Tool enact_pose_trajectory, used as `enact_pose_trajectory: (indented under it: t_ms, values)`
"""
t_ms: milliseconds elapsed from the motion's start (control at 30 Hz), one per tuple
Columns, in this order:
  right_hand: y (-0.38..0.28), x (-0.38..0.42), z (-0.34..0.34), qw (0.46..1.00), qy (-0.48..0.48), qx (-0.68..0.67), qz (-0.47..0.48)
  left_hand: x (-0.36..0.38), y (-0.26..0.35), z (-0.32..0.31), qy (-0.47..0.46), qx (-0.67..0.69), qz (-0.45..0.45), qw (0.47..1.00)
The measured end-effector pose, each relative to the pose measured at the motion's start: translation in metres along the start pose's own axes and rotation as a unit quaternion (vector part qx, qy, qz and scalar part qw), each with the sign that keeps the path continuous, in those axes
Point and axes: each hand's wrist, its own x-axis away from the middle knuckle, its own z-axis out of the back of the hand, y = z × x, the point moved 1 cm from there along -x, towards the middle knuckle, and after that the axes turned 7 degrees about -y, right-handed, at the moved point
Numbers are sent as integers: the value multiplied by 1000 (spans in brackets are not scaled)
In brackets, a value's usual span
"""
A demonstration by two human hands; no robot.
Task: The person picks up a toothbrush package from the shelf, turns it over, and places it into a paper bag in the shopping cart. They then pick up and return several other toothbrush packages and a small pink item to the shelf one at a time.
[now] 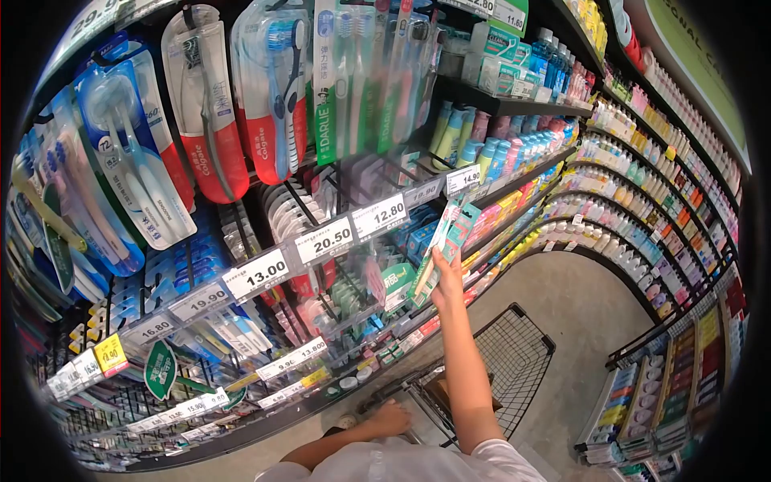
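My right hand (447, 279) is raised beside the shelf, its fingers closed round a toothbrush pack (450, 237) with a clear front and a teal-green card. The pack is tilted, just below a price tag reading 14.90. Low at the bottom of the view, my left hand (388, 420) is at the handle end of a black wire shopping cart (514, 361). Its fingers appear curled over the handle, which is mostly hidden. Inside the cart lies a brown item (440, 394), partly covered by my right forearm.
Hanging toothbrush packs (210, 120) fill the rack on the left, above a rail of price tags (333, 241). Bottles and tubes (498, 153) stand on shelves further along. A curved wall of bottles (634, 177) bounds the grey floor (590, 301). At lower right stands another stocked shelf (658, 394).
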Motion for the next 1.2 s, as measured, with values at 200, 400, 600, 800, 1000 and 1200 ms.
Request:
enact_pose_trajectory:
  t_ms: [200,400,600,800,1000,1200]
  values:
    - [-1,-9,-11,1000,-16,-3,6,-1,-3,2,1,23,-15,1000]
    - [-1,-20,-20,996,11,77,50,1,-7,2,3,52,-38,998]
    - [2,-23,-15,987,-3,134,83,-1,-8,1,-37,80,-5,996]
    - [-1,-22,-23,987,17,140,78,-4,-12,-8,-32,96,-18,995]
    - [7,-25,-13,977,32,188,93,-5,-14,-11,-3,104,-23,994]
    - [10,-33,-4,916,62,348,192,-5,-13,-5,17,84,-22,996]
